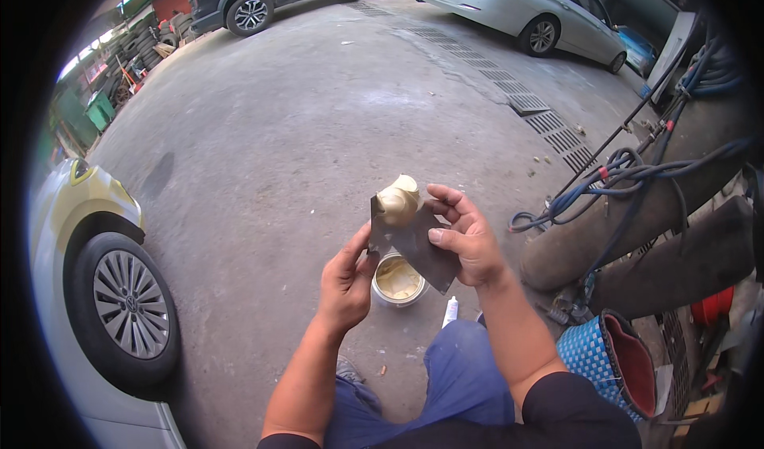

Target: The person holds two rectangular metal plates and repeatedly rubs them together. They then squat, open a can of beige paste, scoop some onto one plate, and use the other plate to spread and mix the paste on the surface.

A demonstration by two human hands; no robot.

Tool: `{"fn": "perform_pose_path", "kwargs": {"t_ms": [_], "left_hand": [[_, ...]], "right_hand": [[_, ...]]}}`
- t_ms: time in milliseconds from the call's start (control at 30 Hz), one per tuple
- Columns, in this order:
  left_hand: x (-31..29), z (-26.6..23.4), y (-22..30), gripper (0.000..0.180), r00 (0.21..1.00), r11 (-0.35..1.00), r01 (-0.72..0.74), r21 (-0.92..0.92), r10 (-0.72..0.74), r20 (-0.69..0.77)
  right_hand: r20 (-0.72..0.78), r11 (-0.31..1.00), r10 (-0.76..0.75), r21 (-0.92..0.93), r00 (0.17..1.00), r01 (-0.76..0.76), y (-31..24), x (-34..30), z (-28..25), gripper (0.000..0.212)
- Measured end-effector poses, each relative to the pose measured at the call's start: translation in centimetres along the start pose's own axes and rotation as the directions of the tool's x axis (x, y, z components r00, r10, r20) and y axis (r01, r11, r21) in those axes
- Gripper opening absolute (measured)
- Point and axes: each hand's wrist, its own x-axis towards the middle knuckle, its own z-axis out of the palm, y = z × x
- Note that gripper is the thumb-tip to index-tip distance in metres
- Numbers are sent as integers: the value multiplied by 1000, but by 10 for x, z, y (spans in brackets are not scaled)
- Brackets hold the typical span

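Observation:
Between my hands are dark, flat putty spreaders (434,262) that appear to overlap; I cannot tell exactly where one ends and the other begins. A thick lump of cream-coloured putty (398,200) sits on their upper part. My left hand (347,280) pinches the left edge, thumb and fingers closed on it. On the other side, my right hand (471,246) grips the right part with its thumb on the near face, while its upper fingers reach behind. Just below them, an open round tub (400,280) with cream putty inside stands on the ground. Beside my knee is a white tube (451,310).
A car's front wheel (131,306) and putty-patched fender (107,193) are close on the left. Large dark cylinders (629,218) with looped hoses (629,167) lie right, above a blue checked bag (597,353). A drain grate (517,95) and parked cars (509,3) lie beyond.

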Motion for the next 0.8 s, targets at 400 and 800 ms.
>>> {"fn": "perform_pose_path", "kwargs": {"t_ms": [400,800], "left_hand": [[9,-44,5,45,931,820,357,-447,-275,240],[8,-34,11,45,945,833,327,-445,-291,150]], "right_hand": [[716,569,-254,-433,651,699,-58,-8,11,49],[358,662,-23,-694,934,283,-22,3,-26,58]]}}
